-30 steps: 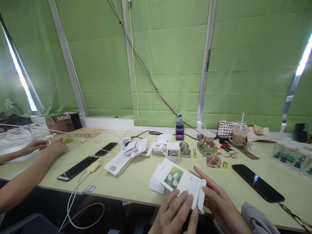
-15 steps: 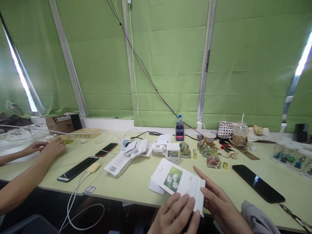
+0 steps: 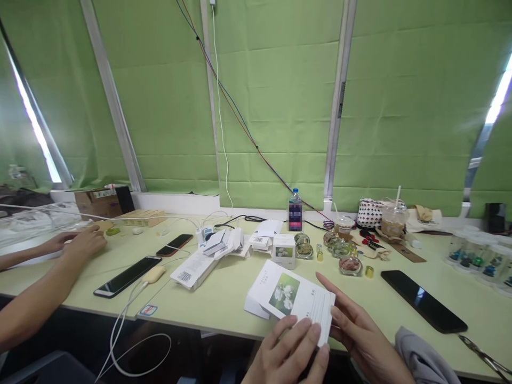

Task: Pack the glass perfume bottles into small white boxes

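Observation:
A flat unfolded white carton with a flower picture lies tilted at the table's near edge. My left hand presses its fingers together on the carton's near end. My right hand grips the carton's right edge, thumb against the flap and fingers stretched behind it. An assembled small white box of the same print stands just beyond, next to several round glass jars and small gold caps.
A pile of flat white cartons lies left of centre. Black phones lie on the green table, with a white cable hanging off it. A water bottle and drink cups stand at the back. Another person's hands rest far left.
The side flap on the carton's right edge has been folded in flatter under my right thumb. My left fingers slid slightly along the near end. The other person's hands shifted a little.

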A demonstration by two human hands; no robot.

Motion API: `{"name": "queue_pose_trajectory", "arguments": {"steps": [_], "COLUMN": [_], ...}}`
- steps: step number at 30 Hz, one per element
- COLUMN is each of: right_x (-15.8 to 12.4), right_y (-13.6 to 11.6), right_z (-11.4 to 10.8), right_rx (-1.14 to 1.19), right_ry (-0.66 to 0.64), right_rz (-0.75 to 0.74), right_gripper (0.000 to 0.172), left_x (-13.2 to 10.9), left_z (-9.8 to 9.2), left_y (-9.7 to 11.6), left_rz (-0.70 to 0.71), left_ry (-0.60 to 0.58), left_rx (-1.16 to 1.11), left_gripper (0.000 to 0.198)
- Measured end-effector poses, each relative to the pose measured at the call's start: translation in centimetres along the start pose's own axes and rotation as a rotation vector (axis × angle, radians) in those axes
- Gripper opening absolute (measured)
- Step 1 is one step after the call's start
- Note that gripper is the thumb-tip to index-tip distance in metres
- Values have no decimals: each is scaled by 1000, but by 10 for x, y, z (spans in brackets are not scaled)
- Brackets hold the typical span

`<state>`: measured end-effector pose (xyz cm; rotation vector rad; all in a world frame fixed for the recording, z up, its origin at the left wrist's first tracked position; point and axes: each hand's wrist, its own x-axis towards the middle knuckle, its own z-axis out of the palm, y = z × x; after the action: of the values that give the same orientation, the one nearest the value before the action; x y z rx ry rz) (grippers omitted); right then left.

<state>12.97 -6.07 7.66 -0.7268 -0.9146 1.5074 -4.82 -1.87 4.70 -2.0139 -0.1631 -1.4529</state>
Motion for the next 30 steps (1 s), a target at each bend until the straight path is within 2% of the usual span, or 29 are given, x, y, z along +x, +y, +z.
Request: {"name": "queue_pose_trajectory", "arguments": {"steps": [8, 14, 19, 25, 30], "right_x": [4, 5, 12, 16, 17], "right_y": [0, 5, 14, 16, 17], "right_z": [-10, -9, -14, -16, -15], "right_rx": [-81, -91, -90, -128, -158], "right_ry": [-60, -63, -1, 81, 135], "right_rz": [-20, -50, -73, -113, -138], "right_gripper": [62, 48, 48, 48, 49], "left_x": [5, 5, 0, -4, -2], "left_z": [2, -2, -2, 1, 1], "left_y": [0, -2, -3, -3, -1], "left_rz": [16, 0, 1, -6, -15], "left_ry": [-6, -64, -88, -75, -84], "left_rx": [-21, -43, -34, -32, -7], "left_gripper": [9, 15, 24, 17, 22]}}
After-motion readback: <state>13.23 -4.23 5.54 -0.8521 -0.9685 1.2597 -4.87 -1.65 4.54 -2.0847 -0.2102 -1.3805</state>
